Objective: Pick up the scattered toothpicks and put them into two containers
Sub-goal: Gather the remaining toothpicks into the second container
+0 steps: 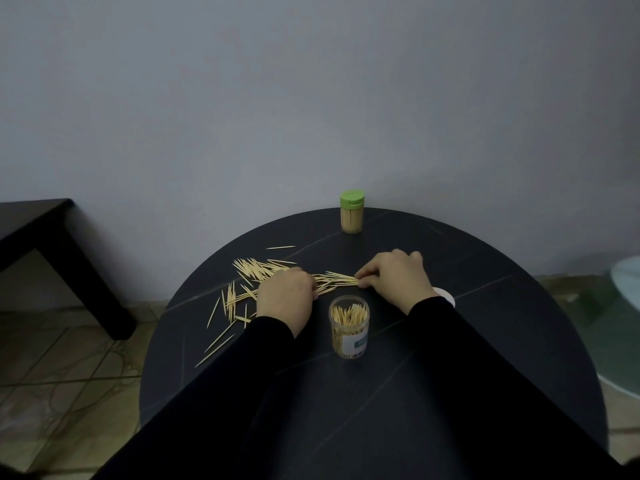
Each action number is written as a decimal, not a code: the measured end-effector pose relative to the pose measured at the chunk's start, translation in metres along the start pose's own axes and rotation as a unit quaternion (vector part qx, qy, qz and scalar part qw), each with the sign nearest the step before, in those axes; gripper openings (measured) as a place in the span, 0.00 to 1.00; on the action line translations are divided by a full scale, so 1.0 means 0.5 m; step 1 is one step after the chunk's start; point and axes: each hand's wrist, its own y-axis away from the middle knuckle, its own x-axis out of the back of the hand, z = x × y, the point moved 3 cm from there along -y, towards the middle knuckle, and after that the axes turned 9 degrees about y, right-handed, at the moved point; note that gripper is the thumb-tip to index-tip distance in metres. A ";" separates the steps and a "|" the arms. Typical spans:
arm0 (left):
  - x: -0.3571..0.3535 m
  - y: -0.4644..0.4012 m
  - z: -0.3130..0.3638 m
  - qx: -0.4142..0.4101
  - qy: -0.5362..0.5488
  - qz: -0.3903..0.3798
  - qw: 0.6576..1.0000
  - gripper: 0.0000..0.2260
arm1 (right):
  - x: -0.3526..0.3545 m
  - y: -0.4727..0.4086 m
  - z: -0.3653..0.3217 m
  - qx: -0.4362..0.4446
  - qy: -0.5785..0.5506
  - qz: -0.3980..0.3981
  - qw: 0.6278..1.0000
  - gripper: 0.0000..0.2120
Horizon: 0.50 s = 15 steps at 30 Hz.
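Observation:
Scattered toothpicks lie across the left half of a round black table. A small bunch of toothpicks lies between my hands. My left hand rests knuckles-up on the bunch's left end, fingers curled over it. My right hand pinches the bunch's right end with fingertips and thumb. An open clear container, partly filled with upright toothpicks, stands just in front of the hands. A second container with a green lid, full of toothpicks, stands at the table's far edge.
A white lid peeks out behind my right sleeve. A dark low table stands on the tiled floor at the left. A pale round object is at the right edge. The wall rises right behind the table.

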 end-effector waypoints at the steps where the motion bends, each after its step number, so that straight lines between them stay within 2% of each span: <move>1: 0.000 -0.003 0.002 -0.001 -0.005 0.000 1.000 0.10 | -0.001 0.000 -0.005 0.000 0.007 0.008 1.000 0.09; 4: 0.001 -0.010 0.004 -0.007 -0.013 0.002 1.000 0.09 | -0.002 0.004 -0.020 0.005 0.034 0.026 0.999 0.10; 8: 0.003 -0.008 0.007 -0.020 -0.036 0.006 0.999 0.09 | -0.012 0.007 -0.035 0.023 0.070 0.038 0.997 0.16; 15: 0.006 -0.006 0.014 -0.005 -0.087 -0.007 0.996 0.10 | -0.011 0.013 -0.039 0.016 0.035 0.064 0.997 0.09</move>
